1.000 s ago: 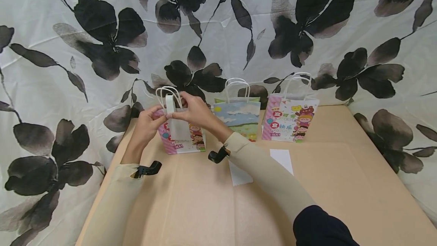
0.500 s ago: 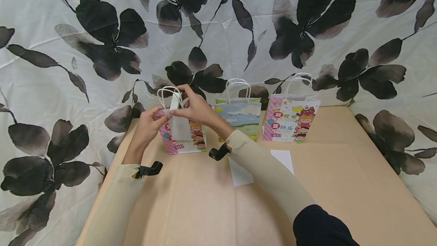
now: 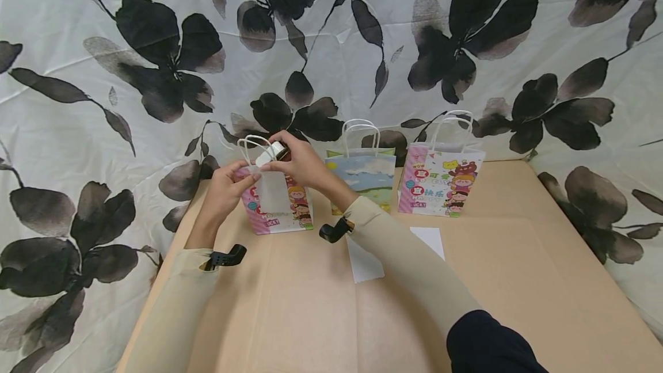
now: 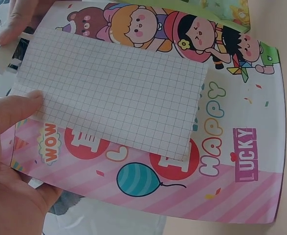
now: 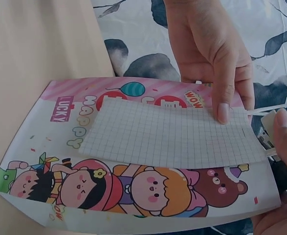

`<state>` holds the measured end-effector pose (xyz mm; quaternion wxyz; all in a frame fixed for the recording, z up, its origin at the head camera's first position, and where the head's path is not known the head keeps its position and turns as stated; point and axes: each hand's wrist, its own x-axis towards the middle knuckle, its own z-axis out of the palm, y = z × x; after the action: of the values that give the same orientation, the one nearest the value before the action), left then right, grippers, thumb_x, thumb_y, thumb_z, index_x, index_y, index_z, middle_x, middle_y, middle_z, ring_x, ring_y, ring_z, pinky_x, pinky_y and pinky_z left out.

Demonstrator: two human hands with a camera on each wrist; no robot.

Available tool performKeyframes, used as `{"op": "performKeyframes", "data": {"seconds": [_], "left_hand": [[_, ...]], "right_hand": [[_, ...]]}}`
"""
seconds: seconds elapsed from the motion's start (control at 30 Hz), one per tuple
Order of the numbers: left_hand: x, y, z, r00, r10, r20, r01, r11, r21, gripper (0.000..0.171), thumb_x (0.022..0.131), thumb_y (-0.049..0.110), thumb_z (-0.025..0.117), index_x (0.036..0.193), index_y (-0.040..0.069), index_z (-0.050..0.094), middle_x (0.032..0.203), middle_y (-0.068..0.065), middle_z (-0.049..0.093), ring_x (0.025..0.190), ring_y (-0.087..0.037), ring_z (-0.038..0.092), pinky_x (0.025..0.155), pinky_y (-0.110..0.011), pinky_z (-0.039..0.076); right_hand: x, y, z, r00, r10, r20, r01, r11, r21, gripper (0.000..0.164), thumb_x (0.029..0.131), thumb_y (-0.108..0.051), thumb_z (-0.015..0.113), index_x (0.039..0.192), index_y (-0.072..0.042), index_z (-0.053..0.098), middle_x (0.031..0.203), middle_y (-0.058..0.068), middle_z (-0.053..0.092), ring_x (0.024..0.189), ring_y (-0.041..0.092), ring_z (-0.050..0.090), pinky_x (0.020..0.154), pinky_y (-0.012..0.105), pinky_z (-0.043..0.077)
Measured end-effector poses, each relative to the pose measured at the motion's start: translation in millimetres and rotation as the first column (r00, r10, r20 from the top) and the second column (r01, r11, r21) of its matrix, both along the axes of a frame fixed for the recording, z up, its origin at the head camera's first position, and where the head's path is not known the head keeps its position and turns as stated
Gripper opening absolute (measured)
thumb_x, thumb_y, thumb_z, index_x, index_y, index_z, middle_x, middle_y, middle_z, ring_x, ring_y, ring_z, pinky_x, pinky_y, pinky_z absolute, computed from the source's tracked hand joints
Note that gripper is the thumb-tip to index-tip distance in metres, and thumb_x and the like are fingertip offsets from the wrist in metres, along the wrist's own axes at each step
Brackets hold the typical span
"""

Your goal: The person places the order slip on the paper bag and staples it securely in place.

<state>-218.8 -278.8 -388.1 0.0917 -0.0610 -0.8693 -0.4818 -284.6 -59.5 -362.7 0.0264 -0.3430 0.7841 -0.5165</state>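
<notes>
My left hand (image 3: pixel 223 189) pinches a slip of grid paper (image 4: pixel 119 93) against the top of a pink-and-white paper gift bag (image 3: pixel 254 217). Its thumb lies on the paper, with fingers behind the bag's wall. In my right hand (image 3: pixel 305 166) is a small stapler (image 3: pixel 271 154), white on top and dark beneath, tilted by the bag's mouth near the white handles (image 3: pixel 248 143). The right wrist view shows the right thumb (image 5: pixel 282 122) on the stapler, just off the slip's end. Most of the stapler is hidden in that view.
Behind my right forearm stands a gift bag with a sky scene (image 3: pixel 362 174). A second pink cartoon bag (image 3: pixel 440 180) stands to its right. Two white paper slips (image 3: pixel 366 263) lie on the tan table (image 3: pixel 311 315), partly under my right sleeve. A floral cloth (image 3: pixel 331 62) hangs behind.
The stapler has tipped from upright over the slip to slanting right, away from the slip's top edge. The left hand has held its place on the bag and slip.
</notes>
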Motion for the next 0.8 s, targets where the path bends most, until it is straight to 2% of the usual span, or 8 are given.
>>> {"op": "performKeyframes", "data": {"seconds": [0.13, 0.2, 0.3, 0.43, 0.57, 0.8], "left_hand": [[9.8, 9, 14.8, 1.000, -0.012, 0.005, 0.013, 1.000, -0.003, 0.032, 0.099, 0.013, 0.067, 0.127, -0.002, 0.064, 0.112, -0.025, 0.071, 0.097, -0.037, 0.068, 0.080, -0.027, 0.057], [14.8, 13, 22.3, 1.000, -0.020, 0.007, 0.020, 1.000, -0.008, 0.032, 0.099, 0.012, 0.066, 0.128, -0.003, 0.064, 0.113, -0.025, 0.071, 0.099, -0.038, 0.068, 0.080, -0.026, 0.056], [17.0, 15, 25.4, 1.000, -0.023, 0.015, 0.023, 1.000, -0.005, 0.033, 0.099, 0.013, 0.066, 0.129, -0.003, 0.064, 0.116, -0.026, 0.070, 0.101, -0.038, 0.068, 0.080, -0.021, 0.054], [9.9, 8, 14.4, 0.999, -0.019, 0.032, 0.018, 1.000, 0.014, 0.035, 0.100, 0.015, 0.066, 0.131, -0.001, 0.063, 0.121, -0.024, 0.069, 0.104, -0.034, 0.068, 0.081, -0.019, 0.054], [2.2, -1, 1.6, 0.999, -0.020, 0.029, 0.019, 1.000, 0.021, 0.036, 0.099, 0.018, 0.067, 0.132, 0.002, 0.064, 0.124, -0.022, 0.069, 0.103, -0.024, 0.068, 0.082, -0.020, 0.054], [0.4, -4, -1.0, 0.999, -0.036, -0.004, 0.036, 0.998, 0.044, 0.036, 0.097, 0.023, 0.071, 0.128, 0.006, 0.066, 0.119, -0.019, 0.071, 0.099, -0.021, 0.069, 0.080, -0.021, 0.055]], "right_hand": [[1.7, 5, 1.4, 0.999, -0.027, -0.022, 0.027, 1.000, 0.006, 0.046, 0.092, -0.026, 0.075, 0.130, -0.012, 0.054, 0.102, 0.004, 0.060, 0.084, 0.014, 0.055, 0.069, 0.022, 0.046], [3.0, 8, 2.2, 0.998, -0.049, -0.044, 0.050, 0.999, 0.018, 0.044, 0.092, -0.026, 0.074, 0.130, -0.011, 0.056, 0.100, 0.004, 0.059, 0.082, 0.016, 0.051, 0.068, 0.023, 0.043], [5.8, 11, 4.5, 0.995, -0.084, -0.061, 0.085, 0.996, 0.025, 0.042, 0.093, -0.026, 0.073, 0.129, -0.011, 0.056, 0.104, 0.004, 0.060, 0.082, 0.014, 0.053, 0.069, 0.022, 0.046], [10.0, 16, 6.6, 0.986, -0.127, -0.107, 0.131, 0.991, 0.027, 0.039, 0.094, -0.026, 0.071, 0.127, -0.010, 0.055, 0.109, 0.004, 0.060, 0.084, 0.013, 0.057, 0.072, 0.022, 0.051], [15.3, 22, 8.6, 0.967, -0.155, -0.204, 0.163, 0.986, 0.022, 0.038, 0.096, -0.026, 0.070, 0.125, -0.008, 0.055, 0.109, 0.004, 0.059, 0.084, 0.013, 0.058, 0.072, 0.022, 0.052], [24.2, 29, 14.1, 0.933, -0.197, -0.299, 0.211, 0.977, 0.014, 0.039, 0.097, -0.025, 0.070, 0.127, -0.006, 0.056, 0.118, 0.007, 0.059, 0.093, 0.013, 0.062, 0.079, 0.020, 0.053]]}}
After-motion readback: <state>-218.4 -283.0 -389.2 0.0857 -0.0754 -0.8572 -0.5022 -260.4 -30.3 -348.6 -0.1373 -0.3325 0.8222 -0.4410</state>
